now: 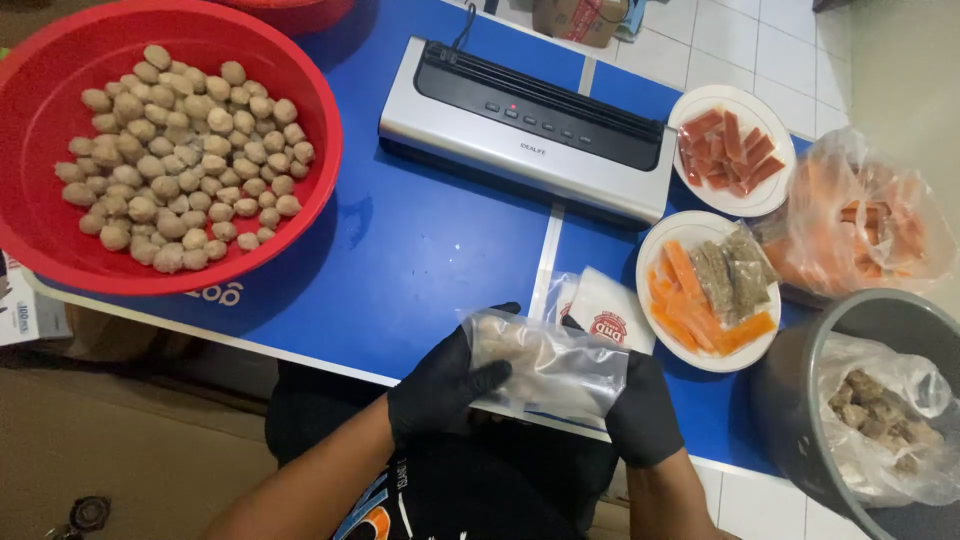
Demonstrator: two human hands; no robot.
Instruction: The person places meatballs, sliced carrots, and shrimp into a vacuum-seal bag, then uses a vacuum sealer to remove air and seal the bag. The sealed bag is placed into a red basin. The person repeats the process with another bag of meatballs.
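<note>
— Holding what, those gloved hands?

— A clear bag (548, 368) of pale food, at the near edge of the blue tabletop (420, 250). The left hand (440, 385) has its grip clamped on the bag's left end; the right hand (640, 410) is closed under its right end.

— And past it?

— Two white plates: orange sticks and brown packets (712, 290), then red slices (730, 150). A grey sealer machine (525, 125) sits behind, and a red basin (300, 215) of meatballs (180, 160) lies far left.

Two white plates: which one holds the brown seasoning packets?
The nearer white plate, beside the right hand: packets lie over orange strips. The farther plate holds only red slices.
</note>
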